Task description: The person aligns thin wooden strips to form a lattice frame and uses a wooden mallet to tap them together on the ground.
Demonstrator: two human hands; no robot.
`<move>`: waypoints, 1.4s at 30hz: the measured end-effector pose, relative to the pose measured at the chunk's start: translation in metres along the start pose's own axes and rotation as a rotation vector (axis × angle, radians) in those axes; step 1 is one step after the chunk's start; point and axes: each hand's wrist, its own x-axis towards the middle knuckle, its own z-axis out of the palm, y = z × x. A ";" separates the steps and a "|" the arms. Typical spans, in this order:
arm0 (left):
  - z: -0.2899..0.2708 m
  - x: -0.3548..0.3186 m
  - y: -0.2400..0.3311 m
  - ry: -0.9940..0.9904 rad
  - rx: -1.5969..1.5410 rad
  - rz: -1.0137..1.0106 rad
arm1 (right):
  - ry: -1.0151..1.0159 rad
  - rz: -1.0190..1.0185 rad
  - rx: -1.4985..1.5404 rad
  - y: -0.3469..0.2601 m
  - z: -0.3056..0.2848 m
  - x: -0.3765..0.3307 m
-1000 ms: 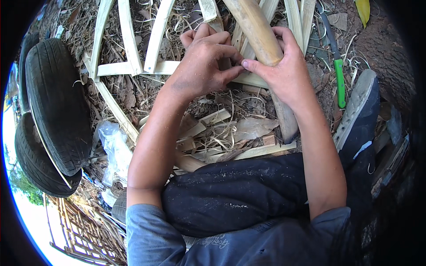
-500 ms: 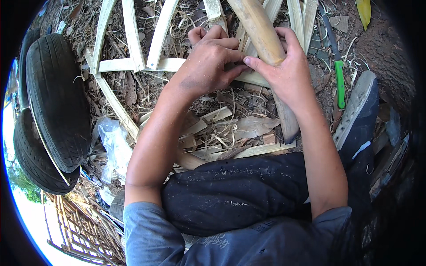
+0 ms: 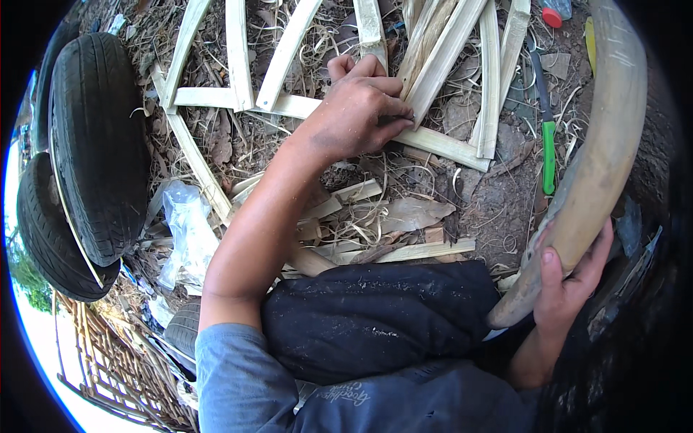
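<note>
My left hand [image 3: 363, 108] is closed in a pinch above a pale flat crosspiece [image 3: 449, 149], where the end of a long wooden slat [image 3: 453, 59] lies across it. Whatever is between the fingertips is too small to make out. Several other pale slats [image 3: 289, 54] run away from the crosspiece, side by side. Off to the right, my right hand [image 3: 570, 285] grips a thick, curved wooden club [image 3: 613, 123] near its narrower lower end. The club is raised and tilted, its wide end up at the far right.
A green-handled knife [image 3: 548, 155] lies on the ground between the slats and the club. Old tyres [image 3: 97, 151] and a clear plastic bag [image 3: 186, 234] are on the left. Wood shavings, offcuts [image 3: 426, 250] and dry leaves litter the soil. A red cap [image 3: 552, 17] shows at the top.
My right hand has swung the club right and back toward my body, away from the slats. My left hand keeps its pinch at the crosspiece. The view has shifted a little.
</note>
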 end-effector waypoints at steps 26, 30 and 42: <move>0.001 -0.001 -0.001 0.003 -0.088 -0.040 | -0.403 -0.209 -0.389 0.037 -0.037 -0.065; 0.002 -0.001 -0.001 0.018 -0.087 -0.029 | -0.399 -0.212 -0.390 0.041 -0.038 -0.067; 0.001 0.001 -0.001 0.018 -0.077 -0.046 | -0.400 -0.172 -0.434 0.038 -0.040 -0.070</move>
